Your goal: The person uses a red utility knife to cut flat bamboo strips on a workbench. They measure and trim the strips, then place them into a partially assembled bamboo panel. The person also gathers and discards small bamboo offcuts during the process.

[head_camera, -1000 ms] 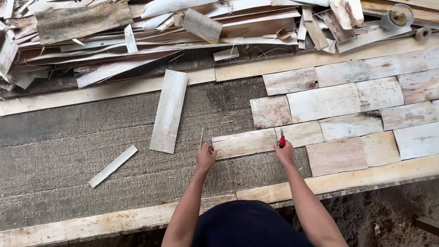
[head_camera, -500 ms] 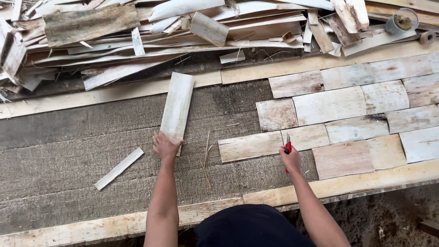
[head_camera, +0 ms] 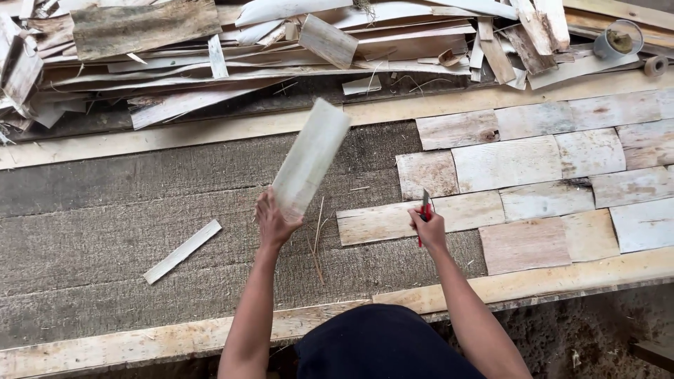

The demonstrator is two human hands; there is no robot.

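My left hand (head_camera: 275, 219) grips the near end of a long pale veneer strip (head_camera: 311, 157) and holds it lifted and tilted above the rough grey board (head_camera: 112, 231). My right hand (head_camera: 428, 228) holds a red-handled cutter (head_camera: 424, 210) with its blade upward, resting on the edge of a pale veneer piece (head_camera: 382, 222) laid flat. That piece is the leftmost of a patchwork of laid veneer pieces (head_camera: 540, 175) covering the right part of the board.
A narrow offcut strip (head_camera: 182, 250) lies on the board at left. A heap of veneer scraps (head_camera: 232, 42) fills the back. Two tape rolls (head_camera: 618, 41) sit at back right. Pale wooden rails (head_camera: 168, 340) border the board front and back.
My left hand moved left from the laid piece to the long strip, took hold of it and lifted it off the board. My right hand stayed with the cutter.
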